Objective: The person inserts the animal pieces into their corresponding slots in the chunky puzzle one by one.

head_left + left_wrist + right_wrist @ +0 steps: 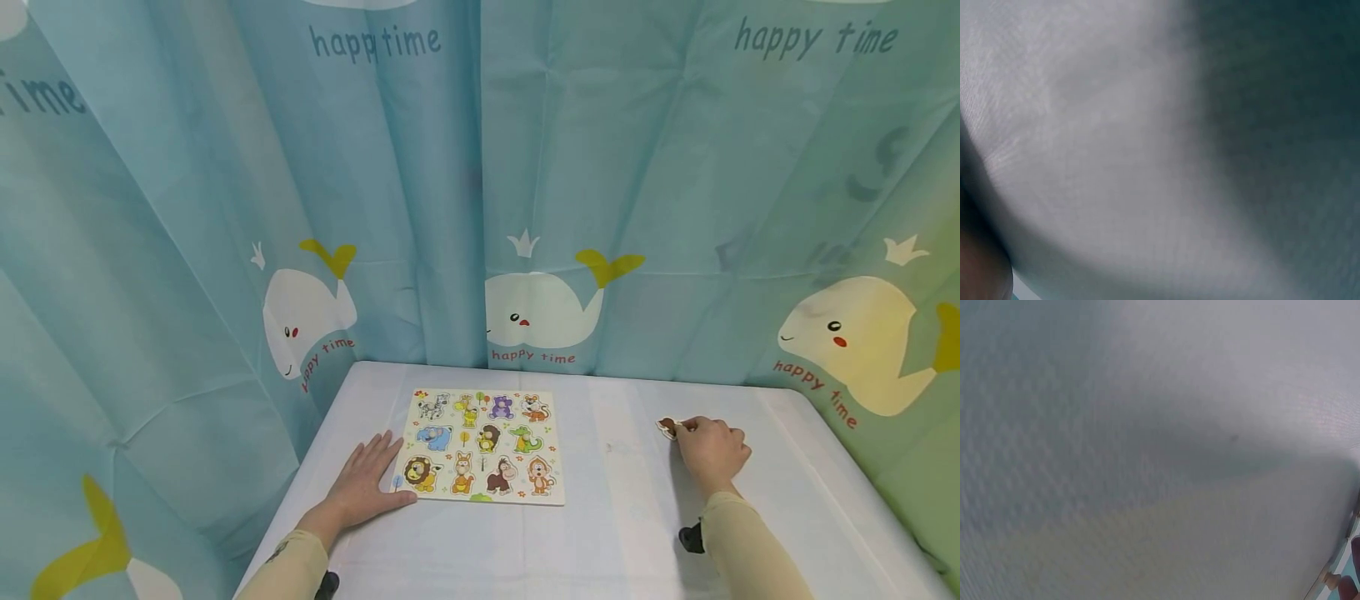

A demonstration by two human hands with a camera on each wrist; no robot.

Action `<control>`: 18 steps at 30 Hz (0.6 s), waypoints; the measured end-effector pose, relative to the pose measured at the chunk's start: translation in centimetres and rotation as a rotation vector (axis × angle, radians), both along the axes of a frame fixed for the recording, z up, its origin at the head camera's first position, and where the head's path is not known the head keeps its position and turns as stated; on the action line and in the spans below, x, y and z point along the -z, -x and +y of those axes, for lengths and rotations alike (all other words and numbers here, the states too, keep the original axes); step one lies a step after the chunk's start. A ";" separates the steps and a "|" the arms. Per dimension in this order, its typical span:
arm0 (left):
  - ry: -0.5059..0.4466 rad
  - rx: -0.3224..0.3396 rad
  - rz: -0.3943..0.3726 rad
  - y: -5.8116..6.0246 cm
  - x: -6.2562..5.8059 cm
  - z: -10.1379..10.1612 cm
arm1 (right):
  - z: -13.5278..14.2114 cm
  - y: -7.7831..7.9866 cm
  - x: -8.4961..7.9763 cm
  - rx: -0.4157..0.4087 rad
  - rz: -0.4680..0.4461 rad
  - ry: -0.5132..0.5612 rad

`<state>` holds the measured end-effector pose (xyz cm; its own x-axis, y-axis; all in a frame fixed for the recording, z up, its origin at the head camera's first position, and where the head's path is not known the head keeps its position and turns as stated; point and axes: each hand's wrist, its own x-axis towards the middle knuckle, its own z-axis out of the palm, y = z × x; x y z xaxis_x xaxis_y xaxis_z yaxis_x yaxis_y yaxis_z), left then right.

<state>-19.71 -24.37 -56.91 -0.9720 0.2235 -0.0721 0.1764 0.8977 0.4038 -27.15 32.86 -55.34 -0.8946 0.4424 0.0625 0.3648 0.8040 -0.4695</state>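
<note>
A flat animal puzzle board (517,493) lies on the white table, showing a zebra, an elephant, a lion, a crocodile and several other animals. My left hand (365,483) rests at the board's left edge, with its fingers extended and its thumb along the near corner. Well to the right of the board, my right hand (712,450) pinches a small brown puzzle piece (666,427) with a pale edge. The fingers partly hide its picture. In the right wrist view, a small tan knob (1332,580) shows beside the fingertips (1347,589) at the lower right corner.
The table (615,533) is covered with a white cloth. Behind it and at both sides hangs a blue-green curtain (442,208) printed with whales. Blurred pale cloth (1097,150) fills most of the left wrist view.
</note>
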 end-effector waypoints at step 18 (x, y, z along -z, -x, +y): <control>0.004 -0.006 -0.008 0.0 0.0 0.1 | 0.0 0.0 -0.2 0.006 -0.015 0.005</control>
